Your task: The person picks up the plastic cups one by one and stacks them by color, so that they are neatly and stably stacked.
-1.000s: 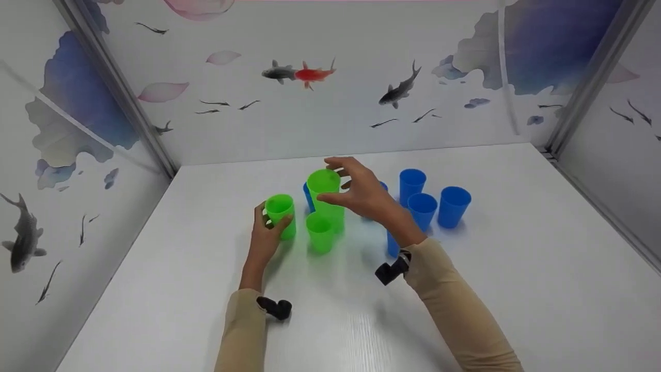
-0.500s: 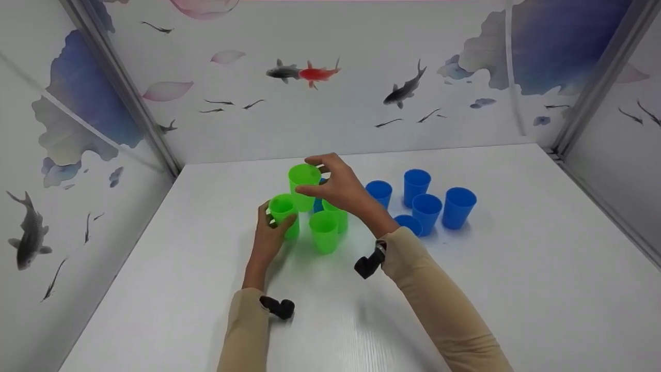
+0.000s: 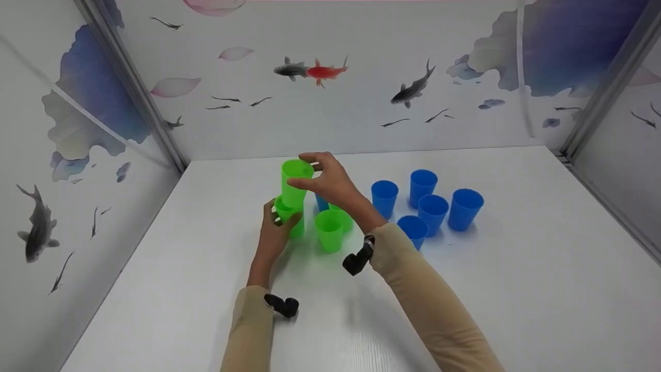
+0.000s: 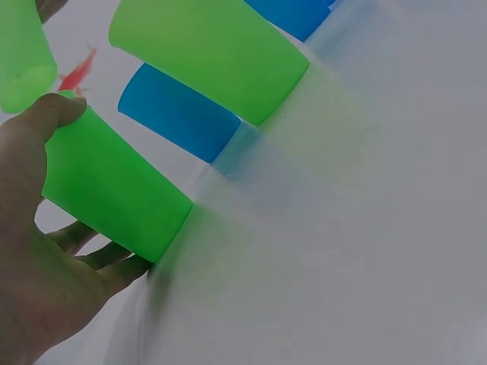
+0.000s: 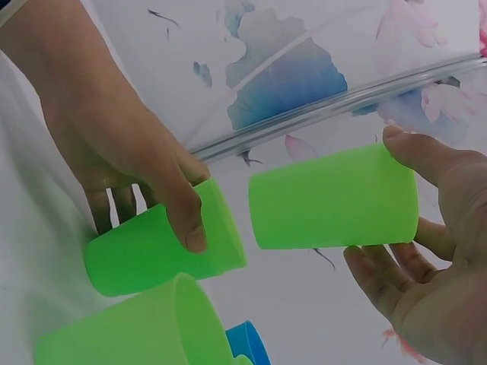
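Observation:
My left hand (image 3: 273, 235) grips a green plastic cup (image 4: 114, 182) that stands upright on the white table, thumb near the rim and fingers around the far side. Just above it, my right hand (image 3: 338, 186) holds another green cup (image 5: 327, 199) by its upper part, between thumb and fingers. In the right wrist view a gap shows between the raised cup's base and the lower cup's rim. To the right of the left hand stands a third green cup (image 3: 329, 233), with one more green cup (image 3: 347, 221) partly hidden behind it.
A blue cup (image 3: 321, 203) shows partly behind the green ones, mostly covered by the right hand. Several more blue cups (image 3: 465, 211) stand upright to the right, one beside the right forearm. White walls printed with fish enclose the table (image 3: 542, 289).
My right hand has carried its green cup leftward from over the other green cups to above the cup in my left hand. The left hand keeps its grip in place.

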Motion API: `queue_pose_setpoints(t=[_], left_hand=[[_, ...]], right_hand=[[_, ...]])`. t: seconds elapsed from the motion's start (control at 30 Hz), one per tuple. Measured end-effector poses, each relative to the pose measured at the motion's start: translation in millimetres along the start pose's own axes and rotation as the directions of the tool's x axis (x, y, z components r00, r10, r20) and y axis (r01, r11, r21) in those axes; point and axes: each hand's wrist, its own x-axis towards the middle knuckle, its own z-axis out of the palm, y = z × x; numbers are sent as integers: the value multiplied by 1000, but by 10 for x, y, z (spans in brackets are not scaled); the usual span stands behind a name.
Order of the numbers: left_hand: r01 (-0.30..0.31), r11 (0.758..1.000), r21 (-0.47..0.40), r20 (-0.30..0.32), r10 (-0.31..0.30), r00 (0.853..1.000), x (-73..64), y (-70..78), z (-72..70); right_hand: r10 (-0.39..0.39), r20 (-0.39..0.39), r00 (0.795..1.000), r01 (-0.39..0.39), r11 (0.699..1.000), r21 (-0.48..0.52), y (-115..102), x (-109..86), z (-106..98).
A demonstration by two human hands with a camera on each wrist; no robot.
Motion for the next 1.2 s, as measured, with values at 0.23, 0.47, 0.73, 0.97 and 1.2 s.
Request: queue_pose_setpoints(t=[0.23,0.47,0.73,0.97,1.2], left_hand=[[13,1000,-9,-3,-13,1000,11,-5,10],[-2,1000,-10,-9,2,1000,8,9,9],[-11,1000,8,-6,11,1000,-23,12,3],[-14,1000,26,-3,14,1000,-24,4,18],[-35,999,10,-14,35,999,-25,-11,17]], right_hand=[[15,1,1000,-15,1000,28,11,81,113],[9,18,1000,-9,1000,9,48,103,211],[24,45,999,-26,999,40,208,93,321],[40,56,998,-44,997,66,276,41,339],[2,50,999,-5,998,67,319,-67,270]])
